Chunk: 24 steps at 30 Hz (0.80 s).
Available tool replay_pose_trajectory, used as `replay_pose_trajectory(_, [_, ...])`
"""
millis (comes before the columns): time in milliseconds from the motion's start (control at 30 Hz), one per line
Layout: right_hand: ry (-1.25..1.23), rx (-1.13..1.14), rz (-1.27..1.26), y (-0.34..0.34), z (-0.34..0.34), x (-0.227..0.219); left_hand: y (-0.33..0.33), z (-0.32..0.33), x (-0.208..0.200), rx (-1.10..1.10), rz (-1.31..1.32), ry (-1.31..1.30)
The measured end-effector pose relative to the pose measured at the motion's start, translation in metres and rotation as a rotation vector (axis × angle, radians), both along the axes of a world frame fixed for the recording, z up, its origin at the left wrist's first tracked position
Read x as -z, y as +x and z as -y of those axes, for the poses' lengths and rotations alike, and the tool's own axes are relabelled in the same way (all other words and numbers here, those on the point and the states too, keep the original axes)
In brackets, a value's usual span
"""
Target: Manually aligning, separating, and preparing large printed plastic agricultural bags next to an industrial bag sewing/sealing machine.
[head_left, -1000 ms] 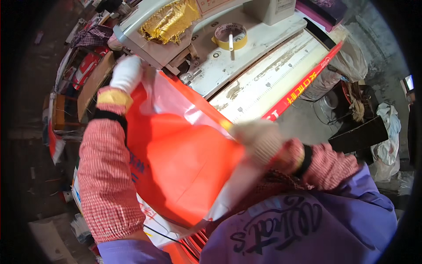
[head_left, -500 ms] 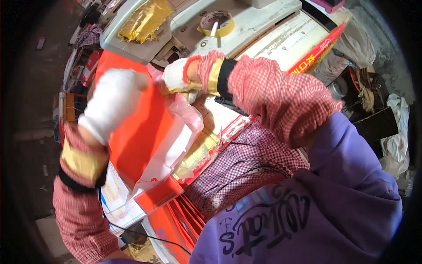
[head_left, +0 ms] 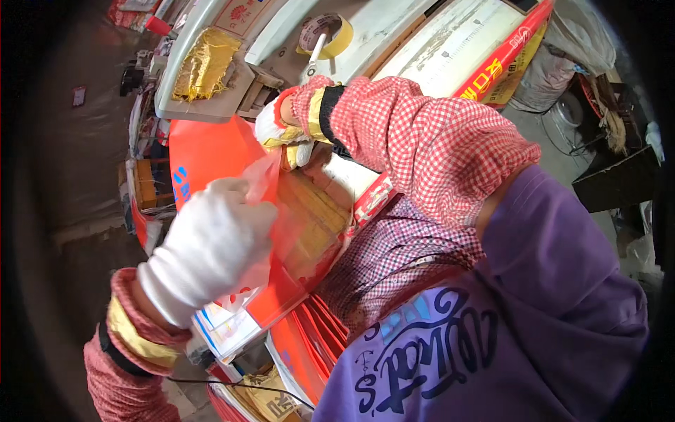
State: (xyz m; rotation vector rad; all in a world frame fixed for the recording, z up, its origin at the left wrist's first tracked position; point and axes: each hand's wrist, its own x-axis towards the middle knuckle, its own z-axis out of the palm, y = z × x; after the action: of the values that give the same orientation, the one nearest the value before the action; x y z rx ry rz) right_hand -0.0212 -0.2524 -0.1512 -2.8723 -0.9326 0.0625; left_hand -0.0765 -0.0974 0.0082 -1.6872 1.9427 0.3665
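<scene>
Red sheet (head_left: 207, 144): Lay at the left end of the tabletop (head_left: 450, 49), spread from below the machine head (head_left: 235, 84) toward the left hand (head_left: 214, 243); bore blue print near its left margin.
Left hand: Was curled in a white glove, apparently grasping the sheet's pinkish flap (head_left: 264, 176); showed fingertips only in part.
Right hand (head_left: 285, 133): Was bent, gloved, beside the machine head and next to the sheet's upper corner; could not be told whether pinching or merely touching.
Handling: Judged light, limp and somewhat slippery, likely to crease or slide; not judged fragile.
Hold points: Judged best taken by the loose flap and by the upper corner, with tension kept between.
Tape roll (head_left: 342, 39): Rested beyond the right hand, near the tabletop's far edge, with a white stick (head_left: 318, 48) against it.
Gold cloth (head_left: 204, 65): Hung on the machine head.
Stacked red sheets (head_left: 320, 327): Lay below the tabletop's near edge, beside the person's lap.
</scene>
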Motion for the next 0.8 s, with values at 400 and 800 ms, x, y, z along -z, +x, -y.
replay_pose_trajectory(400, [0.371,-0.029,0.588,0.018,-0.007,0.048,0.012,-0.012,-0.024,0.135,0.011,0.135])
replay_pose_trajectory(800, [-0.018,0.224,0.068,-0.001,-0.021,0.006,-0.015,-0.028,-0.048,-0.683,-0.054,0.245])
